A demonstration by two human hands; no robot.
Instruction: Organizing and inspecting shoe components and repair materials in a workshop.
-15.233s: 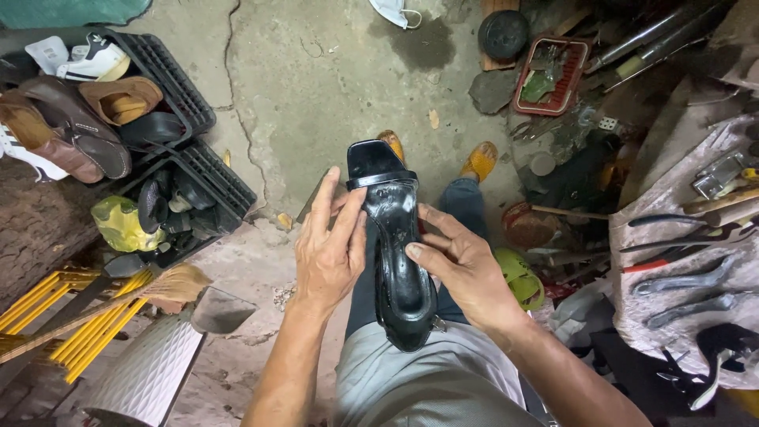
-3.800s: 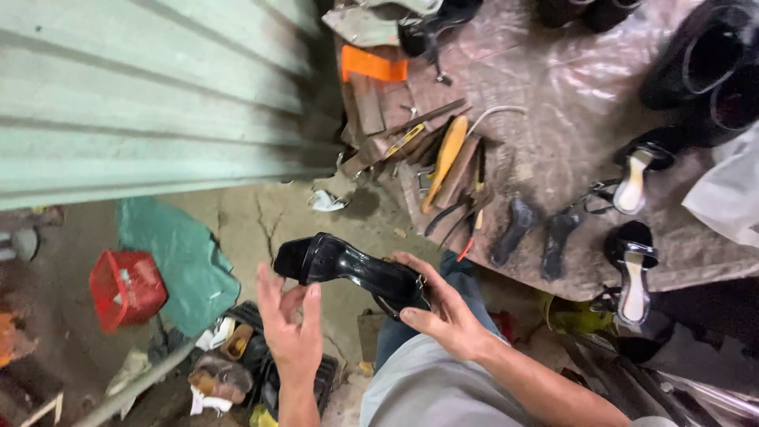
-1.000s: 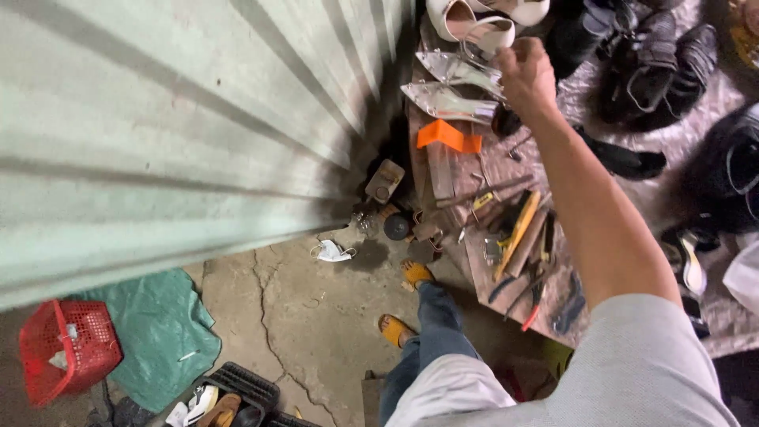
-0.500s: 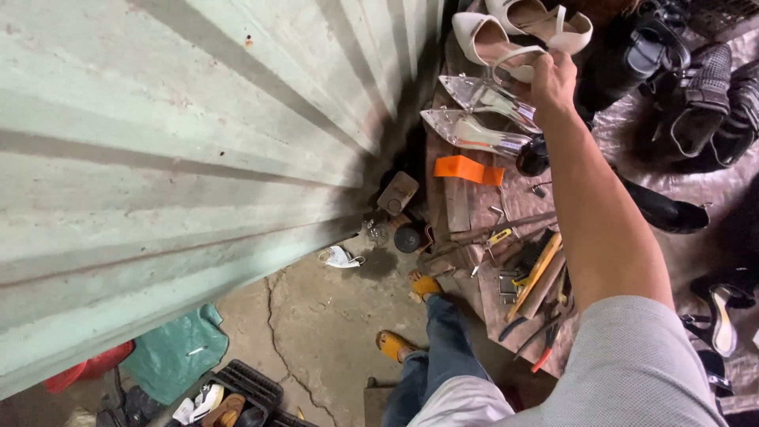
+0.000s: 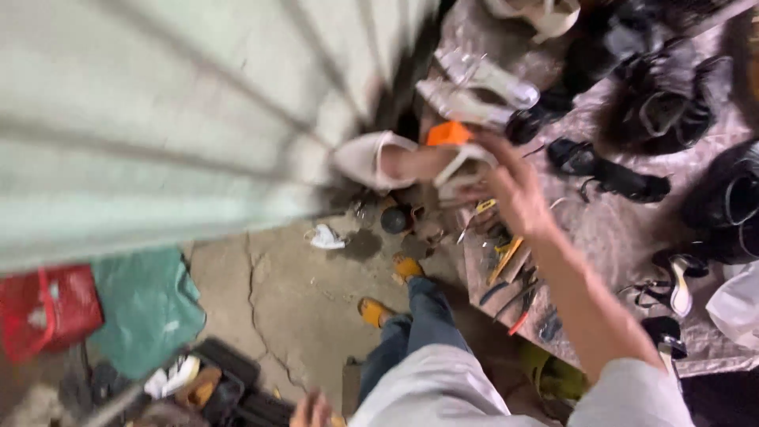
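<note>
My right hand [image 5: 510, 186] is stretched out over the low bench and grips a pale cream high-heeled shoe [image 5: 379, 158] by its straps, holding it in the air next to the corrugated metal wall [image 5: 174, 119]. The picture is blurred by motion. Only the fingertips of my left hand [image 5: 312, 409] show at the bottom edge, near my lap; whether they hold anything is hidden. My legs in blue jeans and yellow sandals [image 5: 375, 310] reach onto the cracked concrete floor.
The cloth-covered bench [image 5: 609, 229] carries several dark shoes [image 5: 656, 103], pale heels [image 5: 486, 75], an orange block [image 5: 448, 133] and hand tools [image 5: 506, 261]. On the floor lie a red basket [image 5: 47, 308], a green sheet [image 5: 146, 304] and a black crate of shoes [image 5: 205, 383].
My right hand has taken a cream heeled shoe from the far pile and pulled it back toward me and the wall. The black shoe held earlier is out of sight.
</note>
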